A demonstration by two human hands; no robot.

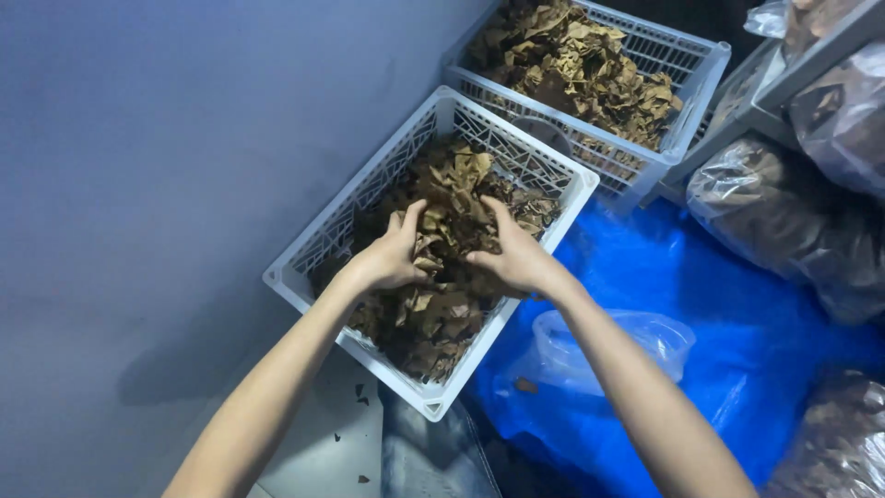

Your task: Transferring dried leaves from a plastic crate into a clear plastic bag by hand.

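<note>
Hands deep in dry brown leaves (433,304), both pressed into the heap in the near white crate (304,267). Left hand (392,254) cupped, fingers curled loosely round a clump at the heap's middle, thumb raised. Right hand (516,254) likewise half closed, fingers spread over the same clump, palm facing the left one. Crate on the floor, tight against the grey wall (138,184), its right side just over the edge of the blue tarp (737,341). Second crate (691,101) beyond it, touching or nearly so, heaped with more leaves. Clear empty bag (664,337) on the tarp just under the right forearm. Filled bags (784,212) farther right, on the tarp and on a grey shelf (811,55).
</note>
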